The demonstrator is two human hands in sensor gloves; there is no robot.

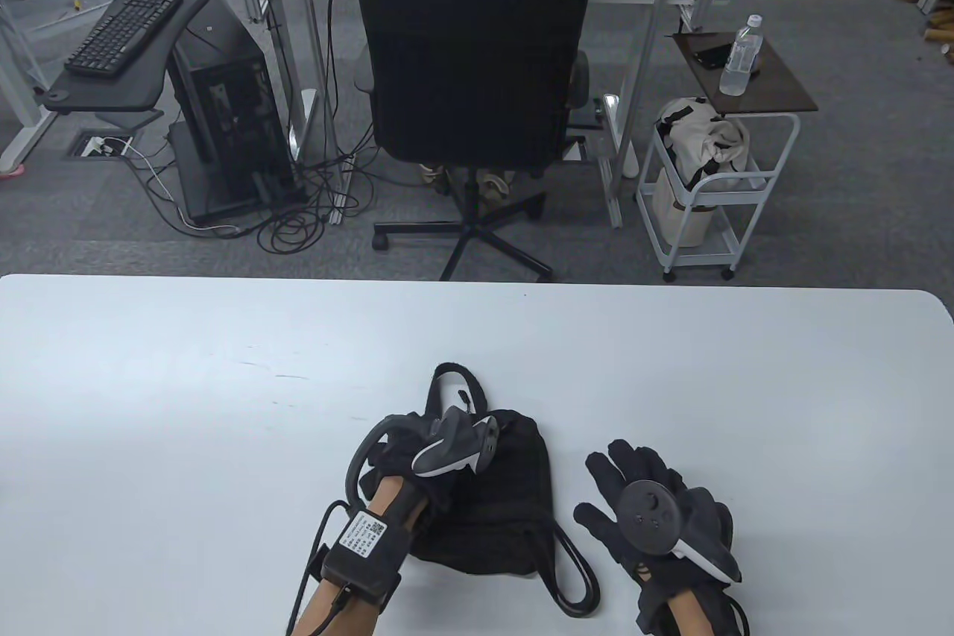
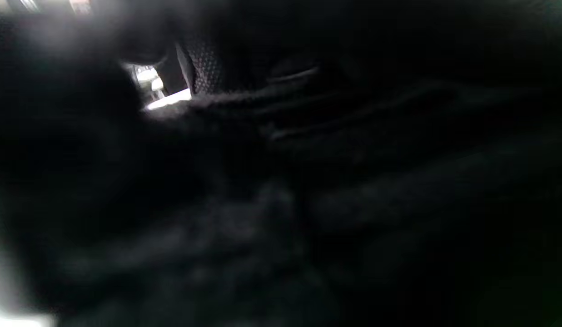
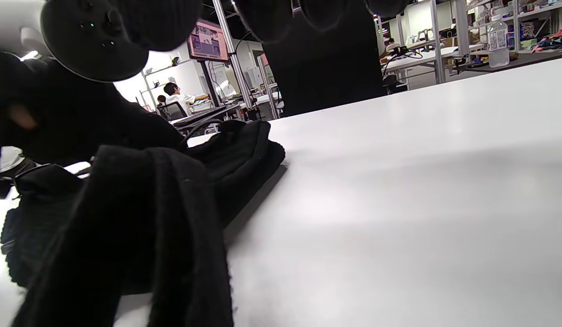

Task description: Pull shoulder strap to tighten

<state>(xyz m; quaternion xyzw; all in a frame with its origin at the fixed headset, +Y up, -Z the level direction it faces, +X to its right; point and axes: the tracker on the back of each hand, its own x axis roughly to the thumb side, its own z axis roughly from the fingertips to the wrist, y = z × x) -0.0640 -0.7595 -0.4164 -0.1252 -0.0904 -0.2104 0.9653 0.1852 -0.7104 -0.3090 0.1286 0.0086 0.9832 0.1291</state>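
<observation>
A small black fabric bag lies on the white table near its front edge. One thin black shoulder strap loops past the bag's far end, and another loops out at its near right corner. My left hand rests on the bag's left far part. Its fingers are hidden against the dark cloth, and the left wrist view shows only dark blurred fabric. My right hand lies flat on the table to the right of the bag, fingers spread and holding nothing. The bag also shows in the right wrist view.
The table's far edge runs across the middle of the table view. Beyond it, on the floor, stand a black office chair, a white cart and a side table with a water bottle.
</observation>
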